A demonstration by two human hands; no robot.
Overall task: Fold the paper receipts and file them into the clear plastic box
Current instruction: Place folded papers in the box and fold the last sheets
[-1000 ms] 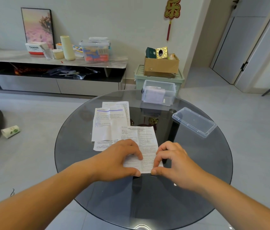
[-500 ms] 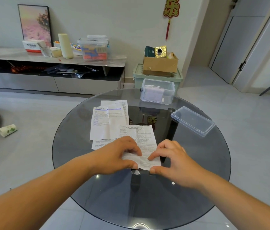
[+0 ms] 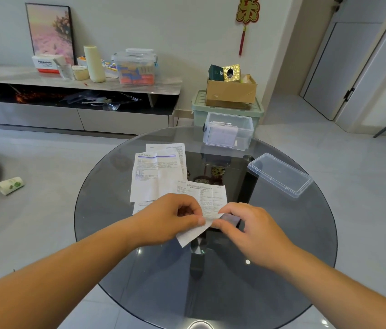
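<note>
Receipt on the glass bench, near end lifted: left hand pinches the flap between thumb and fingers, right hand pinches the corner beside it. Fold in hand, I'd say: carry the flap over, align edges before creasing, then press flat. Open clear plastic box at the far rim, lid well apart; more receipts lie just beyond the hands
</note>
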